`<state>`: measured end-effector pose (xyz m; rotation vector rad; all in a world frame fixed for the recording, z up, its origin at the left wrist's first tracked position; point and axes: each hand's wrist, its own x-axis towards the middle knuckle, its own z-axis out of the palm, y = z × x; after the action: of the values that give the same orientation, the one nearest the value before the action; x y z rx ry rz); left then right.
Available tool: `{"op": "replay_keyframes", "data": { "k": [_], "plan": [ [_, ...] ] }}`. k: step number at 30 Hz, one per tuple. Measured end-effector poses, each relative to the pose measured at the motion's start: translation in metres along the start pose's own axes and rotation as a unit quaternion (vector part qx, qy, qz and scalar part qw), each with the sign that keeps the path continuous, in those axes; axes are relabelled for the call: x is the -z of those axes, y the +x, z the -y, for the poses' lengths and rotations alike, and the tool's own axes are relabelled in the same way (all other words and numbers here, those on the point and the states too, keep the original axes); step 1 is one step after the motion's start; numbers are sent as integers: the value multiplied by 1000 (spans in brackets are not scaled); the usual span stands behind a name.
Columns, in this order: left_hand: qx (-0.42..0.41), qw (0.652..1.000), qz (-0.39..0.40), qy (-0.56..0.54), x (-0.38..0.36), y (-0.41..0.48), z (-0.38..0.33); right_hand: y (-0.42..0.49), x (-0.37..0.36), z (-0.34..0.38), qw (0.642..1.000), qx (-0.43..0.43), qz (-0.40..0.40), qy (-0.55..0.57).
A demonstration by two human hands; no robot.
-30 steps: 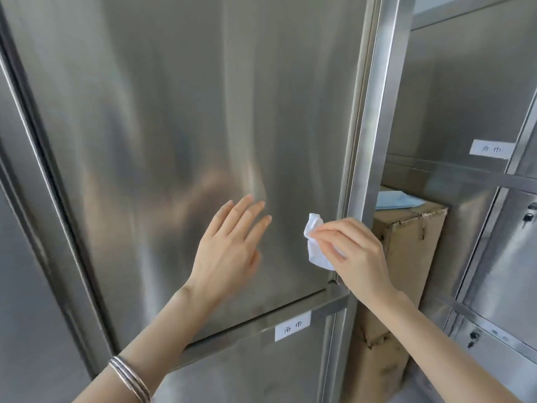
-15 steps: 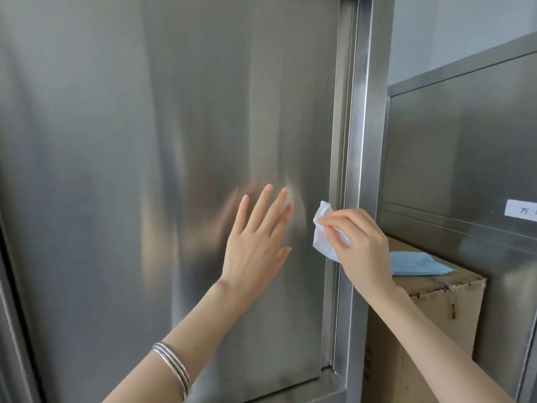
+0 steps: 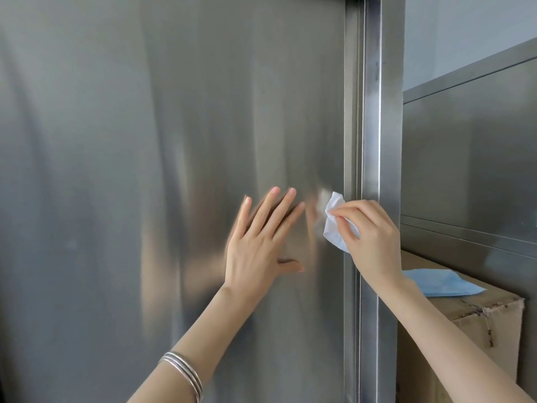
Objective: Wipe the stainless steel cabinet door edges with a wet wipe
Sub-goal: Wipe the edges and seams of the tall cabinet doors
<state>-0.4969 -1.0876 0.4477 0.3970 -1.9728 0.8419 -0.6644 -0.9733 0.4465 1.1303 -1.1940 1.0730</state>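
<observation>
Stainless steel cabinet door [image 3: 174, 141], brushed and smeary with reflections, has its right edge [image 3: 352, 141] under a crumpled white wet wipe [image 3: 334, 225] pinched by the right hand [image 3: 374, 239]. Left hand [image 3: 258, 242] presses flat, fingers spread, beside it.

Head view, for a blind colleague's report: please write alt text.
The right hand pinches a white wet wipe at the right edge of the stainless steel cabinet door; the left hand rests flat on the door.
</observation>
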Motion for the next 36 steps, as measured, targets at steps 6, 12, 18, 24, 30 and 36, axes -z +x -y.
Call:
{"op": "replay_keyframes", "data": {
  "k": [6, 12, 18, 24, 30, 36],
  "plan": [
    [-6, 1000, -9, 1, -1, -1, 4, 1, -8, 3, 1000, -4, -18, 26],
    [1, 1000, -1, 21, 7, -6, 14, 6, -13, 22, 999, -6, -10, 52],
    [10, 998, 11, 57, 22, -26, 44, 9, -28, 55, 995, 17, -13, 96],
    [32, 996, 36, 71, 44, -52, 79, 26, -41, 84, 990, 79, -31, 117],
    [53, 996, -19, 63, 68, -15, 99, 102, -52, 86, 983, 84, -127, 105],
    [76, 992, -44, 89, 81, 50, 138, 131, -74, 93, 978, 159, -104, 85]
  ]
}}
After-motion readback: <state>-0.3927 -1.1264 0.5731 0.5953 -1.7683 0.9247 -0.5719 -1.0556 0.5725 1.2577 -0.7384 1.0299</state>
